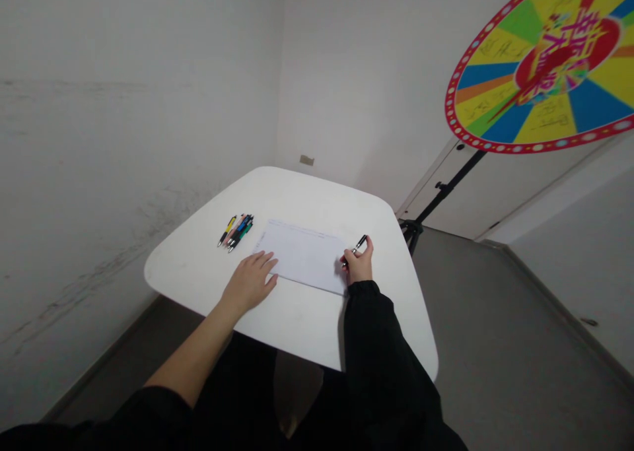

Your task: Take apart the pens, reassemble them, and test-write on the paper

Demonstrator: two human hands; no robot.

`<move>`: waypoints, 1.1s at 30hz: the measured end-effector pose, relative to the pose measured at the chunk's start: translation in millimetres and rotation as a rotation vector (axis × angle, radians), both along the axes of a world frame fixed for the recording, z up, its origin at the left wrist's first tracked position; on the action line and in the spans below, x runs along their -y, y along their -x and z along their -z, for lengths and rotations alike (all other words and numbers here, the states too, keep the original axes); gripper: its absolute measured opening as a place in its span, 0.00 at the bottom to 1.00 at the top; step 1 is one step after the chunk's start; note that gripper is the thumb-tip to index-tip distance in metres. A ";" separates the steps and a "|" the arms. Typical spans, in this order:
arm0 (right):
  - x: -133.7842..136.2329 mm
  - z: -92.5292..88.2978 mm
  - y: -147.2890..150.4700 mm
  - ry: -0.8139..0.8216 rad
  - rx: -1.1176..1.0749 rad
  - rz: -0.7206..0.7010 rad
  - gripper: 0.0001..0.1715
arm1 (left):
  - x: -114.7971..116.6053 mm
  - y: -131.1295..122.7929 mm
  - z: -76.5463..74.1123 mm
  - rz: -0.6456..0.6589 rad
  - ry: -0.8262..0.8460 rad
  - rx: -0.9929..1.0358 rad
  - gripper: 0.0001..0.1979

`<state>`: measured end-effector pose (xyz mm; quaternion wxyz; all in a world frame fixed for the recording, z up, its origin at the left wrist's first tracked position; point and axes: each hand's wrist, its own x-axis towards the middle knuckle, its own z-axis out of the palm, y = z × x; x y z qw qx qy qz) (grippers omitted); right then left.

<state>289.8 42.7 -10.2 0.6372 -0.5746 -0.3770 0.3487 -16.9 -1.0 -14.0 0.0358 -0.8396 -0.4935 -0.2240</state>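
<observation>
A sheet of white paper (307, 249) lies on the white table (307, 319), with faint writing along its far edge and at its left corner. My left hand (251, 279) rests flat on the paper's near left corner, fingers spread. At the right side of the sheet, my right hand (360, 263) grips a black and silver pen (360, 243), its upper end slanting up to the right. Whether the pen's tip touches the paper is too small to tell. Left of the paper lies a bunch of several pens (240, 231) in yellow, blue, green, pink and black.
A colourful prize wheel (549, 74) on a black stand (446, 190) rises to the right behind the table. White walls (123, 107) close in on the left and back. Grey floor (485, 319) extends to the right.
</observation>
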 end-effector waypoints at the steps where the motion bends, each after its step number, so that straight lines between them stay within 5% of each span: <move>1: 1.2 -0.7 0.5 0.004 -0.011 0.002 0.61 | -0.4 0.2 0.2 0.002 0.000 0.000 0.21; 9: 12.9 -9.0 5.9 0.015 -0.019 -0.042 0.66 | -0.3 -0.1 -1.2 0.005 0.006 0.006 0.21; 33: 84.5 -19.6 13.1 0.145 0.055 -0.164 0.58 | -1.0 1.1 -0.3 0.009 0.038 0.021 0.21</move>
